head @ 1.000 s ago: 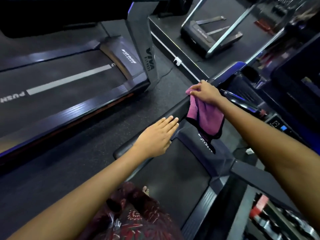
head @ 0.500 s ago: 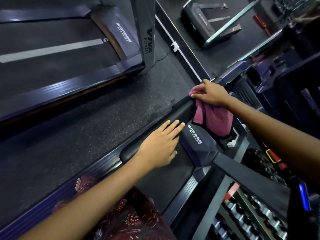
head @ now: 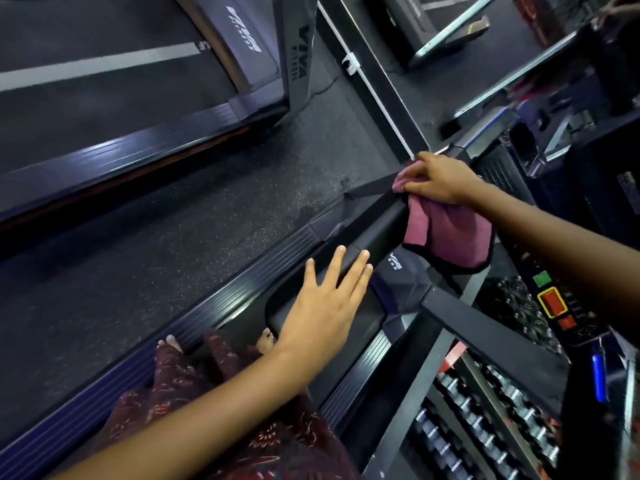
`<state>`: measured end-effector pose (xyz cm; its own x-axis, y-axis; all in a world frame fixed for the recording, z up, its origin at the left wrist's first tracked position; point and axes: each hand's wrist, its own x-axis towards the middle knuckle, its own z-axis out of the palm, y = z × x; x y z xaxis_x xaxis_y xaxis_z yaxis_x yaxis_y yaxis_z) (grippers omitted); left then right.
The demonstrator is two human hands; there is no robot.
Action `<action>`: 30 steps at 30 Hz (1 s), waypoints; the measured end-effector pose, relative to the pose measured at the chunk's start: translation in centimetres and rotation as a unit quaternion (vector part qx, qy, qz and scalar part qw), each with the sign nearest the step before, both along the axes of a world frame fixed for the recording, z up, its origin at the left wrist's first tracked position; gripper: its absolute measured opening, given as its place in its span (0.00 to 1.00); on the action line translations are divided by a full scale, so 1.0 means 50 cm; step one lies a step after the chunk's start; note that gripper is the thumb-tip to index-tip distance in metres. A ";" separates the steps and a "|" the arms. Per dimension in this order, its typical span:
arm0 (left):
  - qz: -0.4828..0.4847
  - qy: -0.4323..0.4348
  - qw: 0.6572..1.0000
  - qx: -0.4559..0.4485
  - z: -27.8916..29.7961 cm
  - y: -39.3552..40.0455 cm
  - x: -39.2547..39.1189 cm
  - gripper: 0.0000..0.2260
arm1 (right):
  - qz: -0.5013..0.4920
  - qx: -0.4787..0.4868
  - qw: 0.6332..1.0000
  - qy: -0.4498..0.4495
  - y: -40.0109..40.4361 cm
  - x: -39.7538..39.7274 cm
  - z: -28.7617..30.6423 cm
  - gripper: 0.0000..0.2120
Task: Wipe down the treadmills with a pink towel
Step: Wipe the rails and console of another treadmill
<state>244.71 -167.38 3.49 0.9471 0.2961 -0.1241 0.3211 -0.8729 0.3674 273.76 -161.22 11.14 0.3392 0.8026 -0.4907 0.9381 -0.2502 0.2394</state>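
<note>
Right of centre, the right hand (head: 441, 180) clamps the pink towel (head: 446, 233) on the handrail (head: 374, 233); left hand (head: 327, 303) flat, fingers apart. Wiping looks mid-way; upper-left treadmill (head: 104, 98) likely remains.

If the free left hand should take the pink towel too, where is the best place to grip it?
Probably the hanging lower corner of the pink towel with dark trim, approached from below. It dangles loose beside the black padded handrail, while the right hand pinches the bunched top. The left hand is open, fingers straight.

Two treadmills (head: 214, 303) (head: 104, 109), one towel (head: 450, 233)
</note>
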 end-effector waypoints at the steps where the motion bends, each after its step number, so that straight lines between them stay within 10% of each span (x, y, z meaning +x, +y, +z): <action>1: 0.003 0.010 1.000 -0.008 0.003 -0.002 -0.001 0.31 | -0.011 -0.001 1.000 -0.012 0.004 0.001 0.001 0.15; 30: 0.211 0.148 0.949 -0.180 0.023 0.024 0.016 0.40 | 0.193 -0.094 0.977 -0.020 0.020 -0.169 -0.036 0.16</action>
